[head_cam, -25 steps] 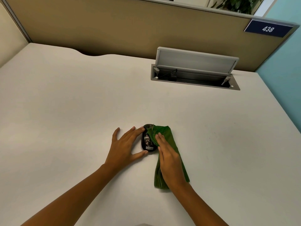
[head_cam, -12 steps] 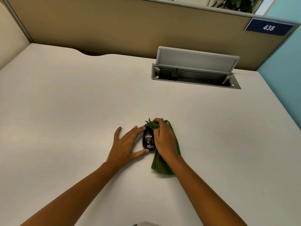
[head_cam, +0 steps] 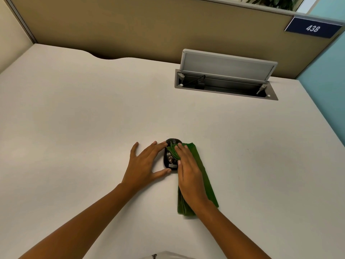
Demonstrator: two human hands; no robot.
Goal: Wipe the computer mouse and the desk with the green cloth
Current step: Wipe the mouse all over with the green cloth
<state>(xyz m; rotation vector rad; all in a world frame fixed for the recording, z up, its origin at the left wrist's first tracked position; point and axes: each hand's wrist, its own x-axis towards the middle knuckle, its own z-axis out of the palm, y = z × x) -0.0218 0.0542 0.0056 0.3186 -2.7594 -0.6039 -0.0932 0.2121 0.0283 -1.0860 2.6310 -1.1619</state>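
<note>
A black computer mouse (head_cam: 170, 157) with a patterned top lies on the white desk (head_cam: 93, 118), near its middle front. My left hand (head_cam: 144, 164) braces the mouse from the left, forefinger at its front and thumb at its rear. The folded green cloth (head_cam: 204, 178) lies to the right of the mouse, one corner draped over the mouse's right side. My right hand (head_cam: 189, 172) lies flat on the cloth, fingers pressing that corner against the mouse.
An open cable hatch (head_cam: 224, 85) with a raised grey lid is set into the desk at the back right. Beige partition walls (head_cam: 130, 25) close the back and left. A blue wall (head_cam: 328, 81) runs along the right edge.
My right hand and the cloth slid forward over the mouse, then back toward me. The cloth now lies stretched out longer beside the mouse. The left hand has stayed put.
</note>
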